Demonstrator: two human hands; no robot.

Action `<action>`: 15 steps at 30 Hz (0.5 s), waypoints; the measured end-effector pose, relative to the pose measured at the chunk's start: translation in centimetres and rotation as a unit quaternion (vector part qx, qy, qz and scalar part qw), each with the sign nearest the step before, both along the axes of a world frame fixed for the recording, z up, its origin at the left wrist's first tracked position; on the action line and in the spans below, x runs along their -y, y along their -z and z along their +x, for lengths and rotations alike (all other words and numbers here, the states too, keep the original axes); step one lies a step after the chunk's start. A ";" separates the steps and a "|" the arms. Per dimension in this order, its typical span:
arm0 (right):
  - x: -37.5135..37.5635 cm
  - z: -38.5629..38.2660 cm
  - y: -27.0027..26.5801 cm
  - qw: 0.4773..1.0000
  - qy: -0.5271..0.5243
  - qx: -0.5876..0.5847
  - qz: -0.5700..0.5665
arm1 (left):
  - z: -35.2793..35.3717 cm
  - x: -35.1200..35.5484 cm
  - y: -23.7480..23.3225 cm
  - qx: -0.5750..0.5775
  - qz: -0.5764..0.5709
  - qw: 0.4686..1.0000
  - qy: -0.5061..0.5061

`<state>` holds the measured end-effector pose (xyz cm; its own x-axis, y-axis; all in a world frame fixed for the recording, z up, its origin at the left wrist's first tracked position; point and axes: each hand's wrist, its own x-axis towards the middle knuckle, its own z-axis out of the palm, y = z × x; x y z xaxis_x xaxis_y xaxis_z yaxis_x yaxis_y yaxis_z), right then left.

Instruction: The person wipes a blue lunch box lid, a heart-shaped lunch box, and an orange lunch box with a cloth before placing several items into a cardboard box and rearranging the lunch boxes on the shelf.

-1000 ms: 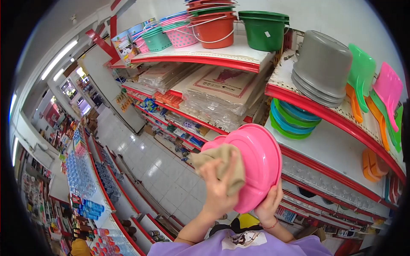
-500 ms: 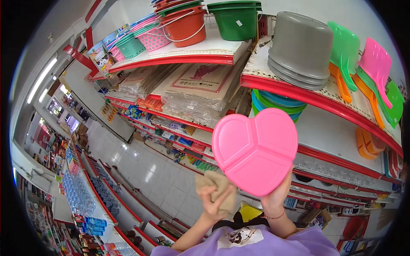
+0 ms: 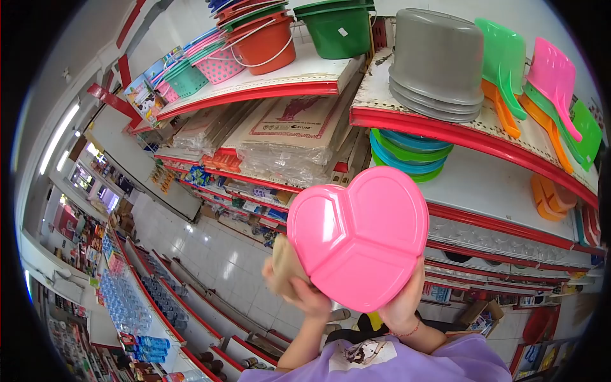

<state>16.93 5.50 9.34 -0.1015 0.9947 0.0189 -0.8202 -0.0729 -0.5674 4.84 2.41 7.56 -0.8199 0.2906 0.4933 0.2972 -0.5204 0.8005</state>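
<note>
A pink heart-shaped box, its face divided by raised ridges into three sections, is held up before me. My right hand grips its lower right edge, with the fingers hidden behind it. At the lower left edge is my left hand, closed on a tan cloth that lies against the box's side. Part of the cloth is hidden behind the box.
A red-edged shelf above the box carries stacked grey tubs and plastic dippers. Blue and green basins sit underneath. Buckets and wrapped bags fill the left shelving; bottles line another rack across the aisle.
The box has moved left and slightly down, and its face has tilted to catch the light. My left hand has brought the cloth up against its left side.
</note>
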 end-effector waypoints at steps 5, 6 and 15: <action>1.9 -1.4 1.4 0.918 0.082 0.281 0.267 | -2.6 -0.6 -0.7 0.356 0.000 0.853 0.382; 1.6 -1.7 0.3 0.887 0.071 0.293 0.350 | -2.9 -0.6 0.3 0.292 -0.057 0.879 0.373; -1.8 -1.5 -2.5 0.813 0.109 0.466 0.333 | -2.5 0.6 3.7 0.276 -0.124 0.871 0.387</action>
<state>15.40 7.26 11.81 -0.2042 0.7914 0.5762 0.0354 0.5942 -0.8035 2.29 1.80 3.81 -0.4224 0.9037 -0.0706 -0.5316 -0.1839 0.8268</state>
